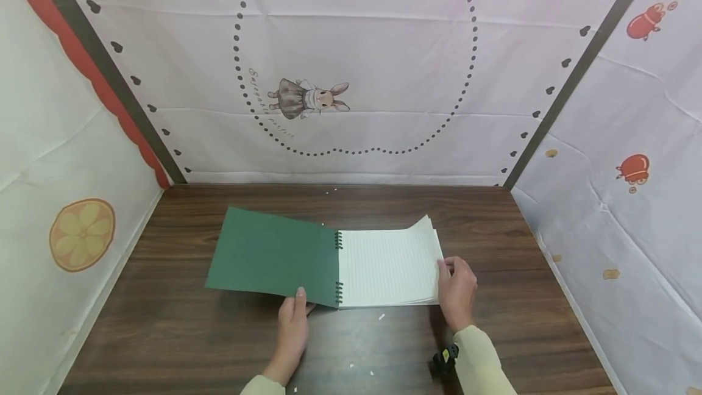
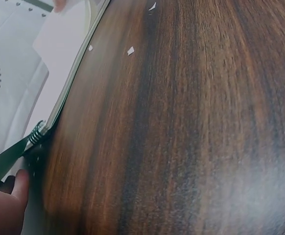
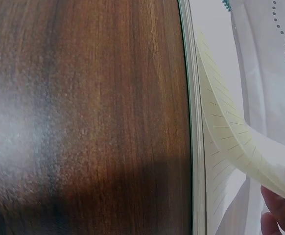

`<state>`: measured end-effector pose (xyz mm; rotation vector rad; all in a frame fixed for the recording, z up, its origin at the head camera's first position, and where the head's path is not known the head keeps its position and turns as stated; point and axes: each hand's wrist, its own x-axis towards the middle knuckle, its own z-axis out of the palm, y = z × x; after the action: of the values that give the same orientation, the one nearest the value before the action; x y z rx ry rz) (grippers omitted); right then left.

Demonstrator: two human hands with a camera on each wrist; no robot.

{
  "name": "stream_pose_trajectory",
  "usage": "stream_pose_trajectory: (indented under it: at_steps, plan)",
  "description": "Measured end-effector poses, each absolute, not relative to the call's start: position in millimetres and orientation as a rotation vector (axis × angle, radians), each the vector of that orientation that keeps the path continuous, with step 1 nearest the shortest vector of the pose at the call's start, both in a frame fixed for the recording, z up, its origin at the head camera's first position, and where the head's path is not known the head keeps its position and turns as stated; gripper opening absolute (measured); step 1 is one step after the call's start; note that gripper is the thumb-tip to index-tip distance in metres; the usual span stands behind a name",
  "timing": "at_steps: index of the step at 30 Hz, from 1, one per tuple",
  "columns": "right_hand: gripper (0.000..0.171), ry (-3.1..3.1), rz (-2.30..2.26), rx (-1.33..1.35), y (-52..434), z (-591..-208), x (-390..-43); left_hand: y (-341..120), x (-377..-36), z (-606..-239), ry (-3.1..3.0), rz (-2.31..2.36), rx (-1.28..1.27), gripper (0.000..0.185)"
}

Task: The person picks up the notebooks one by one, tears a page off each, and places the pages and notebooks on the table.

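A spiral notebook lies spread on the table, its green cover (image 1: 276,258) turned over to the left and its lined pages (image 1: 384,270) to the right of the coil binding (image 1: 338,292). My left hand (image 1: 293,328) holds the cover's lower edge near the binding, thumb on top and fingers beneath. The cover is tilted up off the wood. At the pages' right edge, my right hand (image 1: 457,290) pinches a few sheets. In the right wrist view those lifted sheets (image 3: 235,142) curve up away from the stack, between thumb and fingers (image 3: 279,208).
Small white paper scraps (image 2: 130,50) lie on the brown wooden table (image 1: 181,334) in front of the notebook. White printed cloth walls (image 1: 362,66) enclose the table at the back and both sides. A black strapped device (image 1: 445,358) sits at the right wrist.
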<state>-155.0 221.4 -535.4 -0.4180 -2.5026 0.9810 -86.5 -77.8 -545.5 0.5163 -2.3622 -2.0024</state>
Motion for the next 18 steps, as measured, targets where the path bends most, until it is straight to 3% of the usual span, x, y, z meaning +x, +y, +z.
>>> stream_pose_trajectory:
  at_steps: [4, 10, 18]
  plan:
    - [0.017, -2.500, 0.962, -0.411, 222.4, -535.3, -155.6, -80.4, -86.9, -549.3, -2.276, -2.144, 0.539, 0.059]
    - [0.018, -2.496, 0.926, -0.395, 223.1, -533.8, -155.0, -85.3, -86.2, -557.8, -2.061, -2.389, 0.578, 0.049]
    - [0.018, -2.477, 0.776, -0.346, 224.2, -532.1, -154.6, -92.5, -84.7, -559.1, -1.955, -2.531, 0.718, 0.072]
